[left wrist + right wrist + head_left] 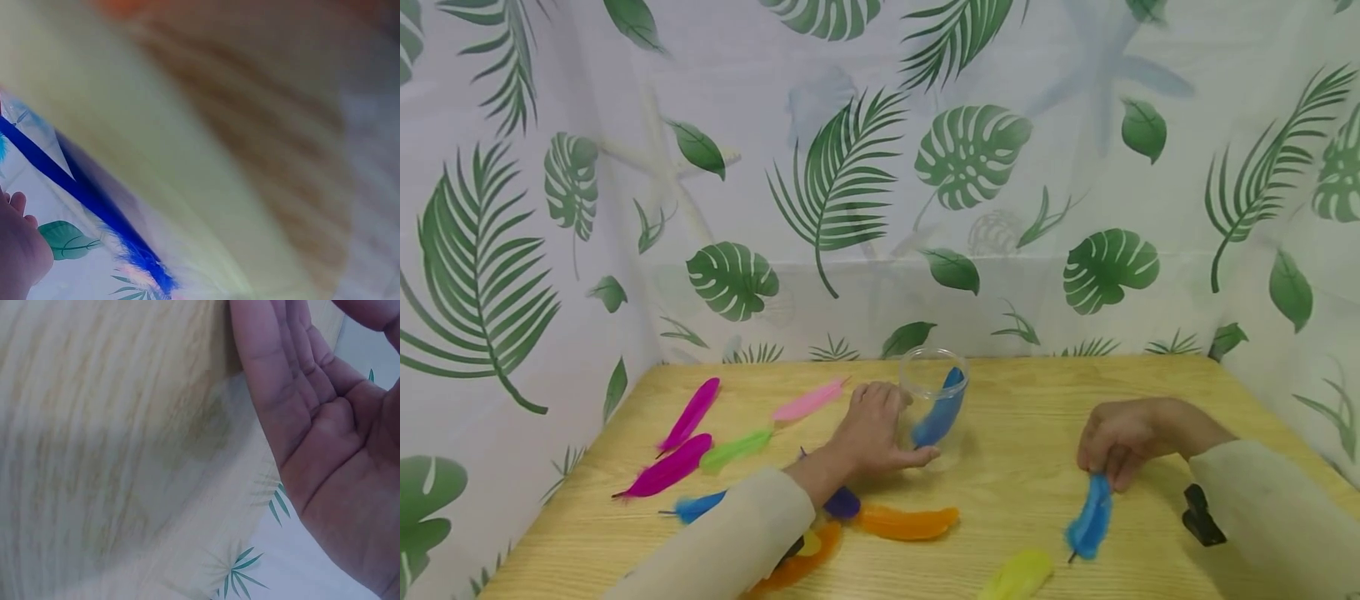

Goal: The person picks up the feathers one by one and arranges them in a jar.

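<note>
While a feather [1090, 518] is being pinched by the right hand [1126, 437], the cup [927, 395] is being gripped by the left hand [874, 429].

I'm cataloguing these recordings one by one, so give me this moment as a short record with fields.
Left hand: beside the clear cup; grip unclear
Right hand: fingers pinch a light blue feather, quill end pointing away from them
In cup: leaning blue feather
On table: two magenta feathers, pink feather, green feather, two orange feathers, yellow feather
Partly hidden by left arm: bright blue feather, dark blue feather
Backdrop: white, green leaf print
</note>
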A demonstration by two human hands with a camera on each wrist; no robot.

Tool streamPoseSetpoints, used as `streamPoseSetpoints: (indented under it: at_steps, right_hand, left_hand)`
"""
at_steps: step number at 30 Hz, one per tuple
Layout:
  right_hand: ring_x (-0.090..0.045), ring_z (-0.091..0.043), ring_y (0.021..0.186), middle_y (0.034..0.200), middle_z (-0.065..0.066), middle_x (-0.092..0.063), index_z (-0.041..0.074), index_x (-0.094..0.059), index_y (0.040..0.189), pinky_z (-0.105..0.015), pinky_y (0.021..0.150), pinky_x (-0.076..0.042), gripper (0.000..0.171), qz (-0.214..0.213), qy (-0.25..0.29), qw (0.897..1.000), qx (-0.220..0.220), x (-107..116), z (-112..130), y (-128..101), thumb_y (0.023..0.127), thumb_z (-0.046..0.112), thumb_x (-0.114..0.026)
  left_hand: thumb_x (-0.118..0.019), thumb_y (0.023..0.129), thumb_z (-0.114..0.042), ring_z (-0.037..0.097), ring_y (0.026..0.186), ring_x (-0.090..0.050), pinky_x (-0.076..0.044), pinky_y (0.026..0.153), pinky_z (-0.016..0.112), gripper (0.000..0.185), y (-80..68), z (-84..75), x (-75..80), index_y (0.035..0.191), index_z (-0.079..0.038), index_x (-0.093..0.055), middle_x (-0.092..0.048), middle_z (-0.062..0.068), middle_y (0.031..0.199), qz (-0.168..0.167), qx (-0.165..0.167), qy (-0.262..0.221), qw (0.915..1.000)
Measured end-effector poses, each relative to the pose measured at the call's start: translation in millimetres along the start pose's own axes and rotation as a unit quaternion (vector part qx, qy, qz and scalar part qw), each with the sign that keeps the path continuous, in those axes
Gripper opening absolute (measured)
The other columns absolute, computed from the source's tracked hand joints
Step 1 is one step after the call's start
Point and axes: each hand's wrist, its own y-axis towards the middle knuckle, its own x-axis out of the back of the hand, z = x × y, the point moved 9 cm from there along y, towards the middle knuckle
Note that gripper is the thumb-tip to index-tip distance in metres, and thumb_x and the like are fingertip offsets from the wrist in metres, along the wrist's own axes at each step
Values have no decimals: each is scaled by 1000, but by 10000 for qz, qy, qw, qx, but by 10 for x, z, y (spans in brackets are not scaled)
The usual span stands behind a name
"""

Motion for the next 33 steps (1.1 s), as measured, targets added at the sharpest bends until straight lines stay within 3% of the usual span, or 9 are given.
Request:
streamPoseSetpoints:
  at_steps: [12, 33]
  right_hand:
    - [-67, -18, 71, 87, -13, -66, -4, -64, 105, -32, 69, -61, 29, 131, 149, 9997, -112, -34, -102, 2, 76, -5, -68]
    - [-70, -21, 73, 90, -15, -68, -5, -64, 105, -34, 69, -61, 32, -22, 52, 9998, -194, 42, -36, -30, 74, -14, -66]
  left_hand:
    - [-63, 82, -70, 24, 118, -49, -33, 105, 45, 76, 5, 10, -4, 122, -6, -55, -57, 5, 117, 50, 8, -3, 10000]
    - [-61, 83, -70, 23, 118, -48, -32, 105, 43, 76, 6, 11, -25, 123, -7, -55, -57, 3, 117, 160, 62, -93, 9998]
